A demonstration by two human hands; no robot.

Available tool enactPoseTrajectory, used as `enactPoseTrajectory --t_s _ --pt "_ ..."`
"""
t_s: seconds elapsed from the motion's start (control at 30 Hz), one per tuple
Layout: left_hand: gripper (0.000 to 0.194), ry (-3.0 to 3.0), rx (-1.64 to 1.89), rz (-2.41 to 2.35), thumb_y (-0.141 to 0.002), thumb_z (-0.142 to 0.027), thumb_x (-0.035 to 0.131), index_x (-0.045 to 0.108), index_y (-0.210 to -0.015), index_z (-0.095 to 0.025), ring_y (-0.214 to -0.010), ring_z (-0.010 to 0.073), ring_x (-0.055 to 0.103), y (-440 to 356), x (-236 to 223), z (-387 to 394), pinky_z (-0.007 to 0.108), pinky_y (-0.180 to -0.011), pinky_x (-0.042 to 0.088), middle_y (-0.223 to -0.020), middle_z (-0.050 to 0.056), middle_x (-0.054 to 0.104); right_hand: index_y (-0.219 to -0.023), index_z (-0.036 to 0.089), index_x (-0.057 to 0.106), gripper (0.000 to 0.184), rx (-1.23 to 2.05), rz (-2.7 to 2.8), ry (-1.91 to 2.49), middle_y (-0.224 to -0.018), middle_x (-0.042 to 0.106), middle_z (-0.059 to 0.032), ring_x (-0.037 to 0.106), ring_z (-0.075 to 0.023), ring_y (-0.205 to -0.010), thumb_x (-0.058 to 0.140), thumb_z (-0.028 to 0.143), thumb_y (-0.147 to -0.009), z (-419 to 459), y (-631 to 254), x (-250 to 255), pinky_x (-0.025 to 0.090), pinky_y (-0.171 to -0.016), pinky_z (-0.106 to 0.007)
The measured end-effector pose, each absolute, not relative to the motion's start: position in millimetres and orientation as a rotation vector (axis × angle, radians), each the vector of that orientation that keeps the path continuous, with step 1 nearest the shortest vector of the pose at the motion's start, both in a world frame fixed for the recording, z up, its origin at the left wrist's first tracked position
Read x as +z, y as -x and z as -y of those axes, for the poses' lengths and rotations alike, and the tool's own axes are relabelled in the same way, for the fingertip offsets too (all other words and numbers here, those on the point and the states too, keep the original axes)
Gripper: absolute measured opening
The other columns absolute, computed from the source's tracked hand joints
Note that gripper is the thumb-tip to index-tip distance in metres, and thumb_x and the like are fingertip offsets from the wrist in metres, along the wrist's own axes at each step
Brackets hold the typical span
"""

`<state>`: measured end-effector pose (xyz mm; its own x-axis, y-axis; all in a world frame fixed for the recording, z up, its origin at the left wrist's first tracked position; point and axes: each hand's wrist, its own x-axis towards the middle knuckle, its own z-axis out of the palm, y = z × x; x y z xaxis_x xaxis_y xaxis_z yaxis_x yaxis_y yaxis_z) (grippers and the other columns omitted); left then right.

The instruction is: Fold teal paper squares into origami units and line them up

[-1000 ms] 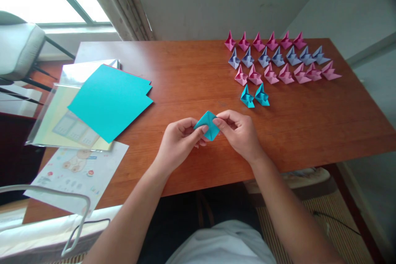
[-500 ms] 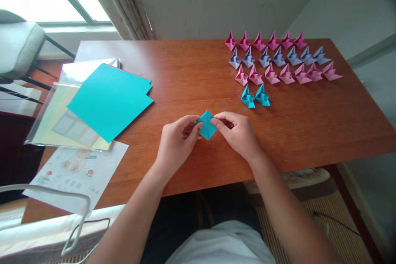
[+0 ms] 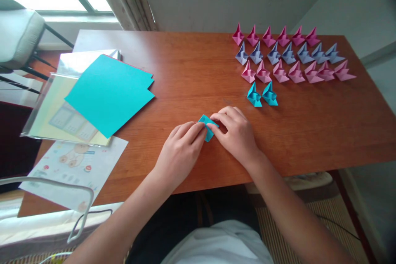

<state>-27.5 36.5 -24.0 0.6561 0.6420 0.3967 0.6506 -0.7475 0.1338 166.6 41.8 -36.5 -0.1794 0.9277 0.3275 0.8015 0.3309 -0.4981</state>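
Between my hands is a small folded piece of turquoise paper (image 3: 209, 133), diamond-shaped with creases across it. My left hand (image 3: 182, 148) grips its left side, fingers bent over the top and covering part of the paper. My right hand (image 3: 235, 134) pinches the right corner between thumb and fingers. Two finished turquoise origami figures (image 3: 254, 95) stand beyond my right hand. Behind them are rows of light pink origami figures (image 3: 296, 73), lilac origami figures (image 3: 288, 54) and dark pink origami figures (image 3: 283, 37).
Large turquoise sheets (image 3: 109, 95) lie on a clear plastic packet (image 3: 40, 107) at the left of the wooden table (image 3: 173, 70). A printed sheet with a bear (image 3: 102, 165) is nearer me. A chair (image 3: 21, 31) stands beyond the table's left side, by the window.
My left hand has turned from pinching the paper's left corner to holding it from above, fingers over it. The paper now sits slightly lower and rotated. The whole view has shifted a little.
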Motion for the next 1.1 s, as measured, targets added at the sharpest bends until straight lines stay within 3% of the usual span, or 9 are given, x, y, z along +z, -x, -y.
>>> enactPoseTrajectory --t_s 0.13,0.2,0.3,0.47,0.6,0.87,1.1 --pt "0.032 2.864 -0.558 1.075 -0.101 -0.014 0.048 0.067 -0.126 -0.008 -0.12 0.0259 0.067 31.1 -25.0 -30.6 0.038 -0.102 0.054 -0.136 0.012 0.069 -0.104 0.018 0.071 0.013 0.292 2.115 1.459 -0.1 0.067 -0.008 0.058 -0.0232 -0.096 0.06 0.022 -0.099 -39.8 -167.6 -33.5 0.05 -0.088 -0.037" --pt "0.041 2.879 -0.488 1.123 -0.102 -0.028 0.051 0.063 -0.134 -0.004 -0.127 0.0295 0.064 31.4 -24.3 -23.4 0.043 -0.108 0.05 -0.144 0.016 0.063 -0.105 0.018 0.071 0.017 0.313 2.162 1.414 -0.101 0.067 -0.0087 0.058 -0.023 -0.097 0.055 0.019 -0.101 -37.0 -169.2 -31.7 0.051 -0.088 -0.037" --pt "0.071 2.958 -0.352 1.137 -0.102 -0.052 0.048 0.05 -0.146 0.002 -0.143 0.0358 0.05 32.1 -22.9 -12.8 0.05 -0.118 0.04 -0.156 0.022 0.047 -0.108 0.017 0.072 0.021 0.323 2.207 1.375 -0.102 0.067 -0.0096 0.058 -0.0228 -0.095 0.051 0.018 -0.102 -31.1 -173.0 -29.2 0.052 -0.087 -0.039" --pt "0.083 3.031 -0.245 1.17 -0.099 -0.063 0.044 0.041 -0.154 -0.001 -0.152 0.0346 0.036 36.1 -19.7 -4.0 0.051 -0.125 0.025 -0.164 0.018 0.033 -0.111 0.017 0.071 0.018 0.352 2.288 1.335 -0.109 0.068 -0.0119 0.059 -0.0256 -0.098 0.062 0.026 -0.098 -20.4 -181.1 -24.5 0.053 -0.087 -0.042" --pt "0.072 3.071 -0.279 1.143 -0.102 -0.057 0.044 0.047 -0.15 -0.004 -0.149 0.0328 0.041 37.6 -13.2 -0.8 0.05 -0.122 0.028 -0.162 0.016 0.039 -0.112 0.017 0.071 0.025 0.337 2.327 1.318 -0.109 0.068 -0.012 0.06 -0.0265 -0.099 0.069 0.034 -0.094 -12.2 -184.7 -22.9 0.053 -0.087 -0.043" --pt "0.029 3.037 -0.707 1.189 -0.102 -0.022 0.054 0.067 -0.126 -0.014 -0.122 0.0237 0.067 40.0 -21.4 -17.5 0.04 -0.099 0.049 -0.137 0.008 0.069 -0.114 0.016 0.072 0.027 0.325 2.323 1.279 -0.109 0.07 -0.0113 0.059 -0.0249 -0.097 0.065 0.036 -0.097 -8.2 -187.0 -25.7 0.054 -0.086 -0.042" --pt "0.018 2.959 -0.795 1.25 -0.099 -0.017 0.058 0.07 -0.112 -0.02 -0.108 0.0198 0.073 36.1 -27.3 -22.7 0.035 -0.091 0.053 -0.126 0.003 0.076 -0.108 0.019 0.074 0.019 0.358 2.249 1.323 -0.106 0.071 -0.0092 0.059 -0.023 -0.095 0.06 0.03 -0.1 -7.9 -184.0 -24.8 0.053 -0.085 -0.04"
